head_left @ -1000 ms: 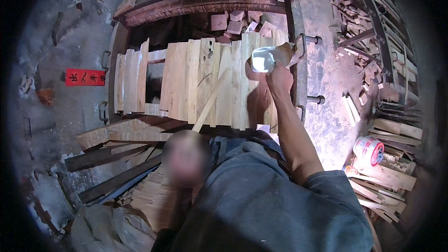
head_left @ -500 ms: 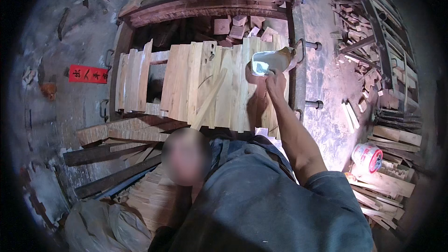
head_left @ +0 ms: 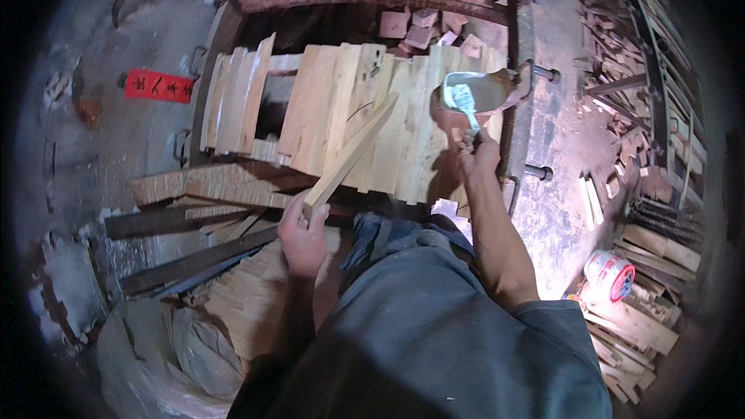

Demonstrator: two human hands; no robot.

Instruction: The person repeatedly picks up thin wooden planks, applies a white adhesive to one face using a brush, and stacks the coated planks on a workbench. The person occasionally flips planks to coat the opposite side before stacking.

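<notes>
Planks [head_left: 349, 120] stand side by side as a row of pale wooden boards, and this row serves as the landmark. To the left of the row, a red paper strip [head_left: 158, 85] lies on the grey floor; its marks are too small to make out. Below the row's left end, dark boards and a stack of thin wood pieces [head_left: 240, 302] lie partly hidden behind the person's body, with a crumpled plastic bag [head_left: 147, 357] at the lower left, cut off by the dark rim.

Left hand [head_left: 303, 237] sits just below the row, fingers closed around the lower end of a narrow wooden strip [head_left: 353, 151] that slants up and right across the planks.

Right hand [head_left: 477, 151] rests at the row's right edge, closed on the handle of a brush [head_left: 464, 101]; the grip itself is hard to see. The brush tip sits in a bowl of white glue [head_left: 481, 89] at the row's upper right corner.

Far right of the row, a red-and-white can [head_left: 611, 274] lies among scattered offcuts.
</notes>
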